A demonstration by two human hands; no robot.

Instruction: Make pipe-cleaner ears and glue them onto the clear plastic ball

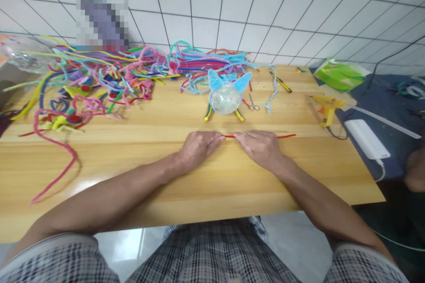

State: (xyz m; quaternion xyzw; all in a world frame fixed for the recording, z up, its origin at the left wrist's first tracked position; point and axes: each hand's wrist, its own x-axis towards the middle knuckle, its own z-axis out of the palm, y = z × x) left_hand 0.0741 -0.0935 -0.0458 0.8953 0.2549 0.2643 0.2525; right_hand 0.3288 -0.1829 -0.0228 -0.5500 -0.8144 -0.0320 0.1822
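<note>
A red pipe cleaner (229,136) runs level between my two hands above the wooden table. My left hand (201,148) is closed on it, fingertips pinching at the left. On the right, my right hand (258,145) pinches the same strip, and its free end sticks out past the wrist. Just beyond my hands stands a clear ball (226,98) with two blue ear shapes (242,82) on top. Yellow-and-black handles, likely of pliers (207,112), poke out from under the ball. Small scissors (254,105) lie to its right.
Colourful pipe cleaners (206,63) heap along the wall. A long pink pipe cleaner (71,154) curls over the table's left side. A yellow glue gun (327,108), a white power strip (367,138), a utility knife (281,82) and a green packet (340,75) sit at the right.
</note>
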